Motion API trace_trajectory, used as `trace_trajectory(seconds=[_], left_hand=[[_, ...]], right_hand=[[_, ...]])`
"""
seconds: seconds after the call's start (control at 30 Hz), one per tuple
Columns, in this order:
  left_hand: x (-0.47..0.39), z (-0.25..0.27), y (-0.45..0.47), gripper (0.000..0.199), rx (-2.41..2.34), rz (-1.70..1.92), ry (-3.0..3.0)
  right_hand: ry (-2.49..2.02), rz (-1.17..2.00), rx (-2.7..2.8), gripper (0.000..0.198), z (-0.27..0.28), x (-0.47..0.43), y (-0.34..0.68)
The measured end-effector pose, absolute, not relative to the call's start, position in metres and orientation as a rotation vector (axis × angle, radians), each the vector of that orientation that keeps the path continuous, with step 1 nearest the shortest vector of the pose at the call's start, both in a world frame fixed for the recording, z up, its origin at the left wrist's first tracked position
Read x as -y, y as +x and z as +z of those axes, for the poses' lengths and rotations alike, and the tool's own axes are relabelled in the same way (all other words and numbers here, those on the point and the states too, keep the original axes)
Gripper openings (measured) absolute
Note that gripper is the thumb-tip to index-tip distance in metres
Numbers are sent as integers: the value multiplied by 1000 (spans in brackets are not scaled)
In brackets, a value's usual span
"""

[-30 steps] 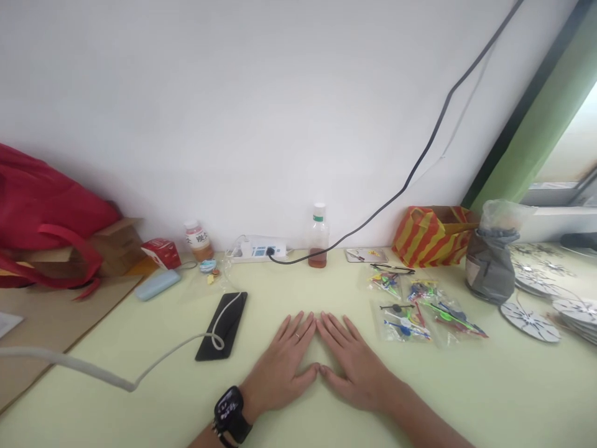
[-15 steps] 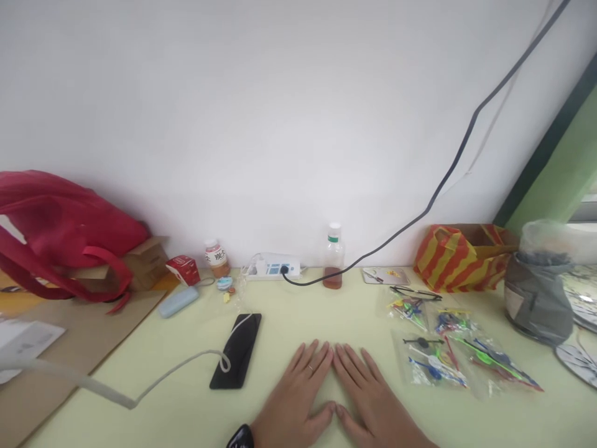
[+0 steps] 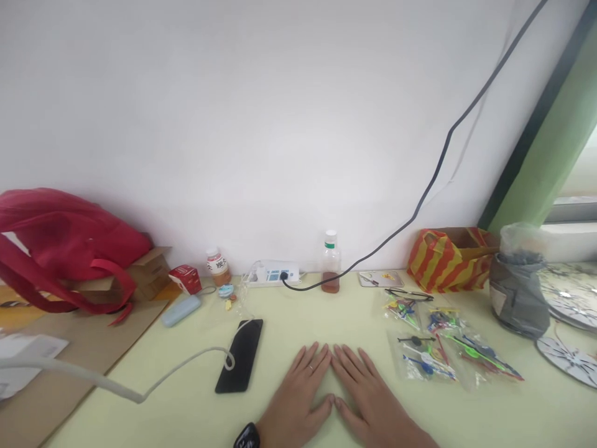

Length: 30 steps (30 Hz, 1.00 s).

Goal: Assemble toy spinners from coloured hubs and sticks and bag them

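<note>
Both hands lie flat, palms down, on the pale green table (image 3: pixel 186 429). My left hand (image 3: pixel 301 395) wears a ring, with a dark watch (image 3: pixel 247 435) at its wrist. My right hand (image 3: pixel 364 395) is beside it, fingers stretched out. Their index fingertips and thumb tips meet or nearly meet, framing a small patch of tabletop. Neither hand holds anything. Left of them lies a black phone (image 3: pixel 240 354) with a pale cable (image 3: pixel 186 359) looping across it. On the right are several clear bags of colourful plastic pieces (image 3: pixel 426 358), apart from my right hand.
Along the wall stand a power strip (image 3: pixel 270 274), a bottle (image 3: pixel 331 264), a red-and-yellow striped bag (image 3: pixel 452 258) and a grey bag (image 3: pixel 517 298). A red bag (image 3: pixel 69 242), a red box (image 3: pixel 186 278) and a light-blue case (image 3: pixel 181 310) are at left. A black cord (image 3: pixel 429 180) hangs diagonally.
The camera view has shifted slightly, so the objects on the right appear farther left. Both hands keep the same flat pose on the table.
</note>
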<state>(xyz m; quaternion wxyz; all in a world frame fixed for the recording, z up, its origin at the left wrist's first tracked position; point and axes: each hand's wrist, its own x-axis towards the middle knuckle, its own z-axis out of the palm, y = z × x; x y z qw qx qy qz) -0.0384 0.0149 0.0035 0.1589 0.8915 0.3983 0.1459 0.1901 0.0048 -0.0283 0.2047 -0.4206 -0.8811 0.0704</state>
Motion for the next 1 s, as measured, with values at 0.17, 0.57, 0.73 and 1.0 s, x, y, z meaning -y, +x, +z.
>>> trace_trajectory(seconds=[0.17,0.57,0.73,1.0], left_hand=[[-15,4,-36,75,-1129,468,2570],[-6,2,-37,59,-1184,623,2604],[-5,3,-36,57,-1198,624,2615],[-6,3,-36,54,-1210,628,2564]], right_hand=[[-1235,305,2467,66,-14,-1,189],[-1222,208,2399,58,-23,9,194],[-1222,174,2387,57,-26,10,196],[-1217,118,2290,50,-32,9,196]])
